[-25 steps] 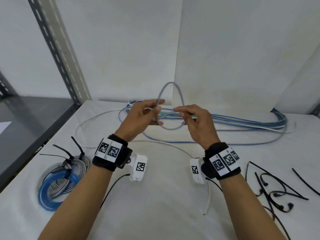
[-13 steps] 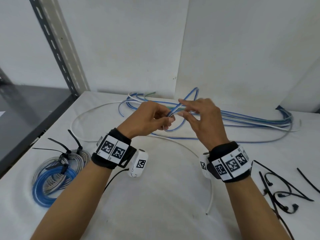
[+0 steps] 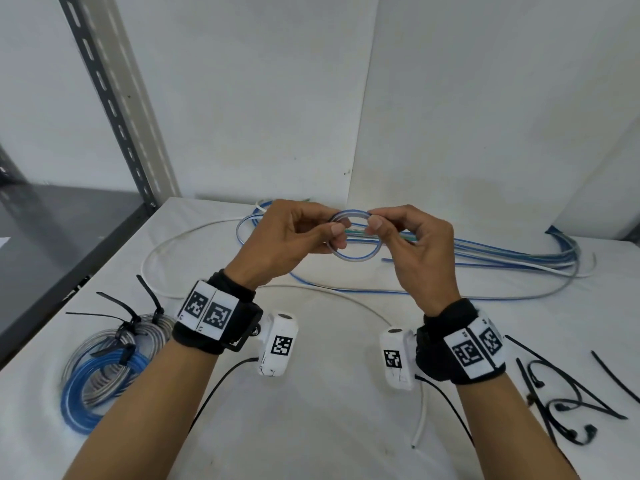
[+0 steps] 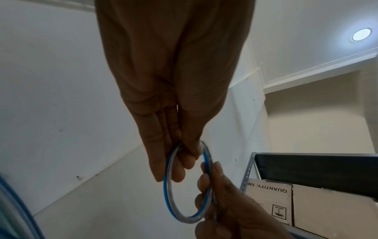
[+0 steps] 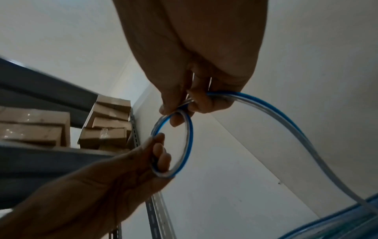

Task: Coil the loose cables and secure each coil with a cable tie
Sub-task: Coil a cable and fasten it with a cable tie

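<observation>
Both hands hold a small round loop point(image 3: 356, 258) of clear, blue-striped cable above the white table. My left hand point(image 3: 304, 233) pinches the loop's left side, fingers curled through it; the loop point(image 4: 169, 186) shows under its fingertips. My right hand point(image 3: 398, 233) pinches the loop's top right, and the cable point(image 5: 266, 106) trails from it down to the loose blue and white cable bundle point(image 3: 502, 251) at the back. Several black cable ties point(image 3: 568, 403) lie at the right.
Two tied coils, blue point(image 3: 90, 386) and grey point(image 3: 138, 334), lie at the left front with black tie tails sticking up. A loose white cable point(image 3: 173, 244) curves across the table point(image 3: 329, 427). A metal shelf upright point(image 3: 114, 109) stands at the back left.
The hands rose a little and shaped the cable into a small closed ring. A second ago the loop was taller and looser; half a second ago it was folded flat between the fingers.
</observation>
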### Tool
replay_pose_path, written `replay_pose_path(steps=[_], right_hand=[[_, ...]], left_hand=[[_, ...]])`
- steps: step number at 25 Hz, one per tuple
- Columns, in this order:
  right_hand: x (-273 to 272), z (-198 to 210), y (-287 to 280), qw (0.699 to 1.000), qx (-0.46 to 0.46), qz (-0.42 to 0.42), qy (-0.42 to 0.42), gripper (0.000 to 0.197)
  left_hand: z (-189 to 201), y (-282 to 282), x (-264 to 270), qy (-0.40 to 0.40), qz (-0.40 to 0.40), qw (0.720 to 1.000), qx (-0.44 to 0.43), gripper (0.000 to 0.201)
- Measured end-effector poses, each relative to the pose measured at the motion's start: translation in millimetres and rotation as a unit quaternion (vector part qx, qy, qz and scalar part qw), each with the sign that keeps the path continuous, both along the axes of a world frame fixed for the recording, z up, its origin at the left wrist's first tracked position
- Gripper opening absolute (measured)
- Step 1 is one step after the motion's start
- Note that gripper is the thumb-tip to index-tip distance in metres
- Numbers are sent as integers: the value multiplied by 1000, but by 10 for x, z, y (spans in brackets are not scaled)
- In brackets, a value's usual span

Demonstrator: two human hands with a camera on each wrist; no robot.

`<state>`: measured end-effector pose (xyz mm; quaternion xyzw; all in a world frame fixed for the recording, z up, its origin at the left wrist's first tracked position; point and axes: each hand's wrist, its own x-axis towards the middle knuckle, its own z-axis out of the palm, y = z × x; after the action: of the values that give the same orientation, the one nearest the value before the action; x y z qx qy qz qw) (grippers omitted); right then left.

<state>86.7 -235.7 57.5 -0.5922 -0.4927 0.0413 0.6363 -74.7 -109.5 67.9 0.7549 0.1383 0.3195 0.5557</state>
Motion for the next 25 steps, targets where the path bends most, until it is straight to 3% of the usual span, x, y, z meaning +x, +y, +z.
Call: replay_pose_path(steps=[5, 9, 11, 14, 17, 20, 23, 25], right_hand=[[33, 4, -19, 999, -32, 33, 5, 3], [-14, 11, -56, 988, -104, 22, -108, 4], [-7, 51, -82, 990, -91, 28, -102, 5], [10, 95, -87, 998, -37, 4, -46, 8], [1, 81, -65, 999, -1, -32, -42, 13], [13, 62, -39, 1000, 7, -8, 4, 16], [58, 102, -75, 999, -1, 29, 22, 14], [95, 120, -115, 998, -38, 45, -25, 10]], left_hand=[[46, 5, -50, 62, 10, 993, 99, 17], [50, -38, -46, 112, 20, 982, 148, 14], [61, -36, -59, 103, 8, 990, 99, 12], [75, -18, -72, 25, -1, 1000, 2, 15], [81, -50, -17, -50, 17, 995, -82, 17], [77, -71, 24, -98, 26, 982, -158, 21], [74, -65, -8, -50, -18, 990, -131, 20], [79, -59, -34, -6, -26, 997, -78, 25]])
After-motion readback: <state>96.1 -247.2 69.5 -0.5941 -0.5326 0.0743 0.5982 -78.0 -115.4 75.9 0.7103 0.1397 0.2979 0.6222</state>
